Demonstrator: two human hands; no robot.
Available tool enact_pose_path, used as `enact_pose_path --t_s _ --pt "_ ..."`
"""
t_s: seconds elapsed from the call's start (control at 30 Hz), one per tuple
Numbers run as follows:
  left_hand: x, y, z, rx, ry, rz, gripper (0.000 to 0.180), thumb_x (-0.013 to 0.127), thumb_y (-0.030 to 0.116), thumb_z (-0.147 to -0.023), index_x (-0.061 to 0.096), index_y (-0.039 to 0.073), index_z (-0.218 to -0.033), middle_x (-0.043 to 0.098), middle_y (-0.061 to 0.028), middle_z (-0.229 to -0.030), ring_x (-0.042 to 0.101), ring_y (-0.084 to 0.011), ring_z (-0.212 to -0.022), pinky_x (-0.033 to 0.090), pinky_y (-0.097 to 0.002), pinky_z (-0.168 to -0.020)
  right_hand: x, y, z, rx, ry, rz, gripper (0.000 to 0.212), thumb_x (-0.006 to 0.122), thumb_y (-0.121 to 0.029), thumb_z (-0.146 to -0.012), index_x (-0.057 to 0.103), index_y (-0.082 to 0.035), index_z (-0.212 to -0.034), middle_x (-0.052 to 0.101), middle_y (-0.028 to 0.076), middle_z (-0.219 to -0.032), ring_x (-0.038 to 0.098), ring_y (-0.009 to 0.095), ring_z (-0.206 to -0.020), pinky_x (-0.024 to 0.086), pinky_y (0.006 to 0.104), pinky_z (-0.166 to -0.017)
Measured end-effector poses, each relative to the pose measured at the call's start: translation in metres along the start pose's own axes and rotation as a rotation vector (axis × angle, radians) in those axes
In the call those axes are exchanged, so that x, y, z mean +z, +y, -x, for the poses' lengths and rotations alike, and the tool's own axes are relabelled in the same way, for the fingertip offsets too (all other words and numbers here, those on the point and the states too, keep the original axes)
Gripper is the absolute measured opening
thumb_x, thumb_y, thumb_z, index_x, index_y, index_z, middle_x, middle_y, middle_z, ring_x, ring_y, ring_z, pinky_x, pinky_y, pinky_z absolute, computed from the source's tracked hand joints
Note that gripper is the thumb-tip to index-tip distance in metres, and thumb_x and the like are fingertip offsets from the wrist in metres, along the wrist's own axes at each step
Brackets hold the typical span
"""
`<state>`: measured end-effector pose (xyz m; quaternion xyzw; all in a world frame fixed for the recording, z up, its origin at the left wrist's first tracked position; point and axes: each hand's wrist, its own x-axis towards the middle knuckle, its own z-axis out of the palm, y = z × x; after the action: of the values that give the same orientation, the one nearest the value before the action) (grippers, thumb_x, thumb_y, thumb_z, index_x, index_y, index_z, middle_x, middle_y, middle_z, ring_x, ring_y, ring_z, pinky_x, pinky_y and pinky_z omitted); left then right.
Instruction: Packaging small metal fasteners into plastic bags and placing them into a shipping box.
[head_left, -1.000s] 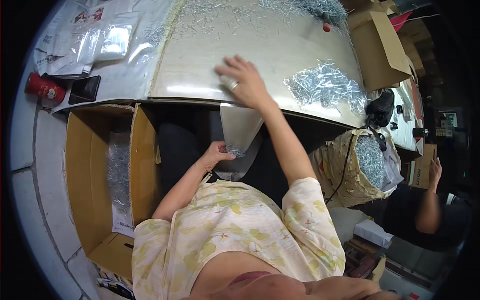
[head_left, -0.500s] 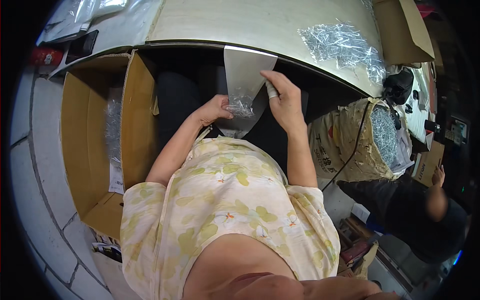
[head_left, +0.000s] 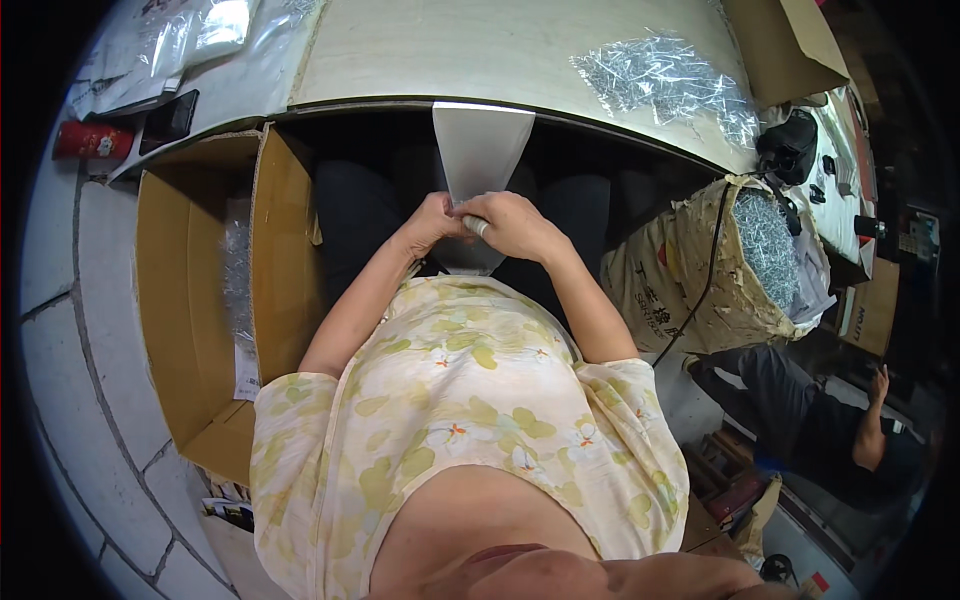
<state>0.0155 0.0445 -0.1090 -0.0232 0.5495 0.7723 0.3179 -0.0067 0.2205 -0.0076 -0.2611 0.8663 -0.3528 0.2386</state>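
Observation:
My left hand [head_left: 432,222] and my right hand [head_left: 508,225] meet over a smooth grey metal chute [head_left: 485,145] that slopes down from the table edge to my lap. Both hands are closed, their fingertips pressed together. The small clear bag of thin silver, nail-like pieces seen in my left hand half a second ago is now mostly hidden behind my fingers. What my right fingers pinch cannot be made out. A pale wrap covers one right finger. On the table [head_left: 430,60] ahead lies a heap of silver pieces [head_left: 665,85].
At my left stands an open cardboard box [head_left: 195,300] with clear packs inside. A torn sack [head_left: 665,270] full of silver pieces is at my right, a dark cord [head_left: 716,240] across it. A red can [head_left: 95,141] and a phone [head_left: 170,120] lie far left. Another person [head_left: 840,430] is at right.
My right hand has come down and left from the chute's right edge to meet my left hand. The bag has dropped from sight. The person at right has shifted.

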Motion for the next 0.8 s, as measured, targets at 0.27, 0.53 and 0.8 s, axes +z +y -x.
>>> enact_pose_path --t_s 0.27,0.53,0.8 --pt "-0.002 -0.027 0.0 -0.076 0.176 -0.271 0.034 0.071 0.009 -0.072 0.068 -0.001 -0.104 0.069 -0.006 -0.096 0.063 -0.0123 -0.087 0.051 -0.0314 -0.077 0.025 0.001 0.0 0.014 0.155 0.083 0.022 0.061 -0.019 -0.079 0.071 -0.008 -0.095 0.068 0.019 -0.086 0.065 0.037 -0.085 0.052 0.0467 -0.077" --pt "0.021 0.023 0.03 -0.141 -0.108 -0.107 0.032 0.055 0.024 -0.094 0.067 -0.003 -0.107 0.067 -0.0038 -0.088 0.062 -0.0125 -0.073 0.048 -0.0219 -0.067 -0.031 -0.017 0.04 -0.015 0.254 -0.184 0.034 0.065 -0.021 -0.082 0.065 -0.001 -0.109 0.069 0.019 -0.098 0.066 0.034 -0.091 0.052 0.0401 -0.081" --pt "0.044 0.085 0.027 0.164 -0.02 -0.208 0.037 0.052 0.03 -0.098 0.066 -0.001 -0.112 0.066 -0.008 -0.105 0.065 -0.0161 -0.087 0.057 -0.0294 -0.065 -0.02 -0.006 0.028 -0.022 0.478 -0.098 0.018 0.068 -0.014 -0.067 0.069 -0.002 -0.08 0.066 0.019 -0.076 0.065 0.037 -0.075 0.05 0.0426 -0.065"
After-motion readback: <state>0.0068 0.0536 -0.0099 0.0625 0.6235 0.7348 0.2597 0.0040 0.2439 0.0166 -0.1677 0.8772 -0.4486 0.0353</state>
